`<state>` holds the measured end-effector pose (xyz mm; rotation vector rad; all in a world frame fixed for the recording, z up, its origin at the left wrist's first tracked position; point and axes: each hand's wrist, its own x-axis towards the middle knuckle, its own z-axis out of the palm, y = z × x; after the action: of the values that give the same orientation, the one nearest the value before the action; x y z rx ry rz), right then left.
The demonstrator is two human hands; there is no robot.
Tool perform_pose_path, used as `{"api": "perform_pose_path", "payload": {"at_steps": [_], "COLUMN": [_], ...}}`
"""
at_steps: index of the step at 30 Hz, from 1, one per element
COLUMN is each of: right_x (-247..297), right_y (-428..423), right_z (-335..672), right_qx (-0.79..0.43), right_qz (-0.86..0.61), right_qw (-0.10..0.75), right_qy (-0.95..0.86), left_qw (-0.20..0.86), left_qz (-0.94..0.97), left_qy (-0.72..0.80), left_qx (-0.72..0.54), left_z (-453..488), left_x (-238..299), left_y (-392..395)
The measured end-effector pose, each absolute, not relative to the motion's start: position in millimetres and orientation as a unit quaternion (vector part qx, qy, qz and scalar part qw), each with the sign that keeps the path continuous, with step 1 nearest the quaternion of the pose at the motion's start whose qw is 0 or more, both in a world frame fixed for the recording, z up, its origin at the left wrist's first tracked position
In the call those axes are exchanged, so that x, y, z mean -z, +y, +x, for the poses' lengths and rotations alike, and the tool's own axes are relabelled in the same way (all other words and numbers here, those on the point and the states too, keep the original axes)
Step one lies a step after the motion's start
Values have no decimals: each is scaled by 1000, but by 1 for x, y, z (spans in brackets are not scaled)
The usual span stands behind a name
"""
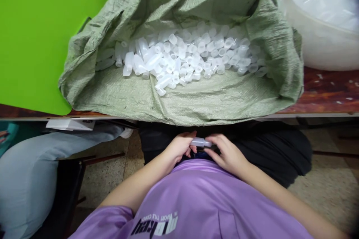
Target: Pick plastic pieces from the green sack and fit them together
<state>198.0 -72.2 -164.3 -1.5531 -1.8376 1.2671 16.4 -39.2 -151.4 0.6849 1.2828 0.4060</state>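
Plastic tube [201,142], just one, gripped by left hand [179,146] and right hand [227,154] fingers.

Table surface and load, as found

The table [322,93] was of dark reddish-brown wood, marked with pale flecks at the right, with a light strip along its near edge. A bright green sheet [36,37] lay flat over its left part, reaching almost to the near edge. A pale green woven sack [182,101] sat in the middle, just beside the sheet. Its mouth was rolled open, its near side hung slightly over the table edge, and it held a heap of small clear plastic tubes [182,56]. A white translucent basin [316,44] stood at the far right, touching the sack's side; its contents were blurred.
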Motion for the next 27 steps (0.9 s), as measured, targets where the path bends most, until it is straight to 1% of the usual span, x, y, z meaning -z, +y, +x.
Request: {"api": "perform_pose_path", "payload": {"at_steps": [4, 8, 12, 13, 16, 18, 19, 20, 24, 27], "right_x": [164, 162, 160, 159, 155, 153, 153, 153, 161, 169], "right_y": [-70, -72, -73, -72, -68, -65, -64, -64, -70, -76], "right_z": [197, 196, 195, 195, 197, 199, 199, 199, 191, 182], "right_qx": [-513, -450, -500, -481, -343, -300, -312, -349, -535, -594], "right_qz": [-571, -550, -525, -522, -503, -470, -452, -439, -438, -455], "right_qw": [170, 191, 164, 166, 171, 158, 156, 164, 243, 255], "right_qy": [-619, -677, -669, -684, -774, -815, -821, -812, -680, -612], "left_qw": [727, 728, 731, 732, 733, 730, 731, 733, 760, 780], "left_qz": [329, 312, 318, 317, 314, 321, 329, 338, 335, 298], "left_qy": [577, 583, 578, 577, 578, 579, 575, 569, 540, 530], "left_qx": [-177, -181, -175, -174, -172, -167, -163, -159, -139, -151], "left_z": [16, 14, 14, 14, 15, 15, 15, 14, 11, 11], "left_x": [151, 151, 150, 149, 146, 145, 144, 145, 150, 158], "left_y": [-40, -40, -40, -40, -39, -39, -39, -40, -45, -49]}}
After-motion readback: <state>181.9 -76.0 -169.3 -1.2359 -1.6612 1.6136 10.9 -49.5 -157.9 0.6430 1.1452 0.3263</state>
